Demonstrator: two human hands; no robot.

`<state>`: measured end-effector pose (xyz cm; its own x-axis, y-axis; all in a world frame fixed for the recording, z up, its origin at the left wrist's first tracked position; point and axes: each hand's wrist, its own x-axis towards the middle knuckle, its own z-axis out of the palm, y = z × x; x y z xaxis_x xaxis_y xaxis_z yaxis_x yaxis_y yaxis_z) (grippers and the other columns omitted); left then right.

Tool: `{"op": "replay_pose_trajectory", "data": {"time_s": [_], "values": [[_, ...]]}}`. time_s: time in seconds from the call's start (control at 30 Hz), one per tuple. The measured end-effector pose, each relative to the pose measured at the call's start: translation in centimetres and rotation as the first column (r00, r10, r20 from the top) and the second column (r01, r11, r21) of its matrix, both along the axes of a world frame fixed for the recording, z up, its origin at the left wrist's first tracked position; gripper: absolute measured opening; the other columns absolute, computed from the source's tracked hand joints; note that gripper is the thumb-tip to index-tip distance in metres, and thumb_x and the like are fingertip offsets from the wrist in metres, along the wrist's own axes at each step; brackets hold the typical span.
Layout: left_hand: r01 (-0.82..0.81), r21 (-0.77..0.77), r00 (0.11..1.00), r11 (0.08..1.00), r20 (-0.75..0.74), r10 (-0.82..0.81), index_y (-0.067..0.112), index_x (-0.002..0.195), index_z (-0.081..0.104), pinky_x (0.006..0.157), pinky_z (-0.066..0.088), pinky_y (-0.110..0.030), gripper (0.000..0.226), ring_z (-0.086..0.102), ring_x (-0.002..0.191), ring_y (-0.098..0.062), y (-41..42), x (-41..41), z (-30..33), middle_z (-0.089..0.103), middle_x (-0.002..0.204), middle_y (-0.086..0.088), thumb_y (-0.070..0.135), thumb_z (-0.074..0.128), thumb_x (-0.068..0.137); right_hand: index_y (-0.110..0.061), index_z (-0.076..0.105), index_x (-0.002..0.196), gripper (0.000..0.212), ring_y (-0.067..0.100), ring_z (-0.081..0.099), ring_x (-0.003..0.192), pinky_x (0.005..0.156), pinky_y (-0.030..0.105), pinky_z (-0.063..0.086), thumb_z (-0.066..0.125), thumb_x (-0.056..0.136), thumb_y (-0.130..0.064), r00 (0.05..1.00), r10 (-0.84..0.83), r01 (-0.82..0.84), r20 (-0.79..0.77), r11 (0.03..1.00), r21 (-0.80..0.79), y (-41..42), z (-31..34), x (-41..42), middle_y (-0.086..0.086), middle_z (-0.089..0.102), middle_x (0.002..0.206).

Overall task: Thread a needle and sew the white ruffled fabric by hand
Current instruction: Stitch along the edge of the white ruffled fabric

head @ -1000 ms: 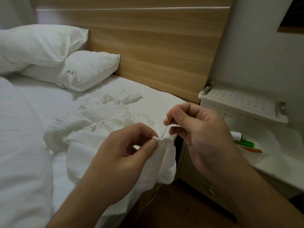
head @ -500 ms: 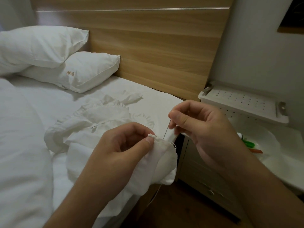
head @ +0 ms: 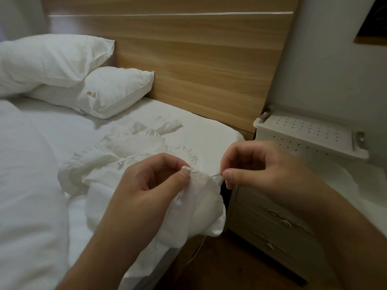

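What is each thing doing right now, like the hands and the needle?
Left hand: pinches the fabric edge.
Right hand: pinches the needle.
Needle: nearly level, tip toward the fabric.
Fabric: bunched, partly lying on the bed.
Pillows: stacked against the headboard.

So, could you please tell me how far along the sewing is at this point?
Threading looks done: the right hand pinches the needle, and thread hangs below. In hand: the left hand pinches the white ruffled fabric edge, needle tip beside it. Finished stitches cannot be made out; sewing remains.
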<state>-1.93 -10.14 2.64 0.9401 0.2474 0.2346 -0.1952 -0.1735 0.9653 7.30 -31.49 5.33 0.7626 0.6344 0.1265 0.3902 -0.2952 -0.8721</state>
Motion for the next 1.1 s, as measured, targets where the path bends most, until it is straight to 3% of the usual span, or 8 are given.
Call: {"op": "replay_pose_trajectory", "data": {"time_s": [0.17, 0.27, 0.4, 0.57, 0.8, 0.97, 1.03, 1.1], "values": [[0.010, -0.004, 1.000, 1.000, -0.008, -0.010, 0.023, 0.086, 0.080, 0.074, 0.050, -0.033, 0.014, 0.067, 0.076, -0.012, 0.0, 0.0, -0.1, 0.074, 0.078, -0.005, 0.032, 0.071, 0.081, -0.027, 0.074, 0.093, 0.011, 0.013, 0.072, 0.086, 0.081, 0.037, 0.062, 0.072, 0.095, -0.016, 0.989, 0.047, -0.033, 0.139, 0.994, -0.103, 0.4, 0.0, -0.2, -0.007, 0.075, 0.090], [0.023, 0.002, 1.000, 1.000, -0.002, -0.023, 0.023, 0.086, 0.080, 0.073, 0.049, -0.033, 0.013, 0.066, 0.076, -0.013, 0.0, 0.0, -0.1, 0.073, 0.077, -0.006, 0.032, 0.071, 0.081, -0.034, 0.070, 0.091, 0.018, 0.010, 0.067, 0.090, 0.080, 0.033, 0.058, 0.072, 0.094, -0.017, 0.964, -0.004, 0.039, 0.265, 0.991, -0.125, 0.4, -0.4, -0.1, -0.012, 0.071, 0.091], [0.035, 0.013, 0.999, 0.999, 0.000, -0.035, 0.021, 0.088, 0.080, 0.075, 0.047, -0.041, 0.015, 0.064, 0.077, -0.031, 0.0, -0.1, -0.1, 0.070, 0.084, -0.022, 0.031, 0.071, 0.082, -0.033, 0.067, 0.091, 0.021, 0.003, 0.059, 0.097, 0.079, 0.016, 0.046, 0.075, 0.091, -0.014, 0.847, -0.096, 0.179, 0.523, 0.978, -0.110, 0.6, -1.0, 0.2, -0.021, 0.062, 0.097], [0.067, -0.009, 0.998, 0.998, 0.007, -0.067, 0.020, 0.087, 0.079, 0.075, 0.048, -0.039, 0.013, 0.066, 0.077, -0.019, 0.1, -0.1, 0.0, 0.073, 0.081, -0.015, 0.029, 0.071, 0.082, -0.030, 0.067, 0.093, 0.003, 0.008, 0.054, 0.100, 0.081, 0.025, 0.048, 0.068, 0.091, -0.029, 0.717, -0.020, 0.200, 0.697, 0.963, -0.179, 0.7, -1.2, -0.1, -0.016, 0.057, 0.105], [0.080, -0.020, 0.997, 0.997, 0.008, -0.080, 0.018, 0.088, 0.078, 0.071, 0.040, -0.045, 0.014, 0.055, 0.074, -0.028, -0.1, -0.4, 0.2, 0.062, 0.082, -0.031, 0.029, 0.071, 0.083, -0.023, 0.069, 0.090, 0.007, 0.014, 0.053, 0.083, 0.070, 0.026, 0.036, 0.063, 0.089, -0.025, 0.578, -0.045, 0.338, 0.814, 0.922, -0.189, 1.5, -1.8, -0.4, -0.006, 0.063, 0.089], [0.089, -0.039, 0.996, 0.995, 0.007, -0.089, 0.016, 0.090, 0.077, 0.071, 0.036, -0.045, 0.016, 0.050, 0.071, -0.030, -0.1, -0.4, 0.3, 0.058, 0.080, -0.036, 0.029, 0.071, 0.084, -0.024, 0.066, 0.090, 0.009, 0.015, 0.055, 0.076, 0.064, 0.031, 0.048, 0.057, 0.090, -0.026, 0.562, -0.128, 0.414, 0.817, 0.899, -0.143, 1.4, -1.8, -0.2, -0.007, 0.063, 0.081], [0.095, -0.047, 0.995, 0.994, 0.002, -0.095, 0.015, 0.091, 0.077, 0.073, 0.038, -0.046, 0.017, 0.054, 0.071, -0.041, 0.0, -0.3, 0.1, 0.062, 0.083, -0.035, 0.030, 0.070, 0.084, -0.025, 0.065, 0.090, 0.009, 0.015, 0.055, 0.073, 0.062, 0.035, 0.052, 0.056, 0.090, -0.027, 0.581, -0.160, 0.436, 0.798, 0.889, -0.139, 1.6, -1.9, -0.3, -0.007, 0.063, 0.078], [0.106, -0.073, 0.994, 0.992, -0.008, -0.107, 0.015, 0.092, 0.077, 0.076, 0.041, -0.048, 0.018, 0.059, 0.084, -0.055, 0.1, -0.3, -0.1, 0.068, 0.087, -0.033, 0.029, 0.070, 0.085, -0.026, 0.064, 0.090, 0.007, 0.013, 0.055, 0.071, 0.060, 0.036, 0.053, 0.057, 0.090, -0.028, 0.599, -0.197, 0.447, 0.776, 0.886, -0.120, 1.8, -1.9, -0.4, -0.009, 0.062, 0.075]]}}
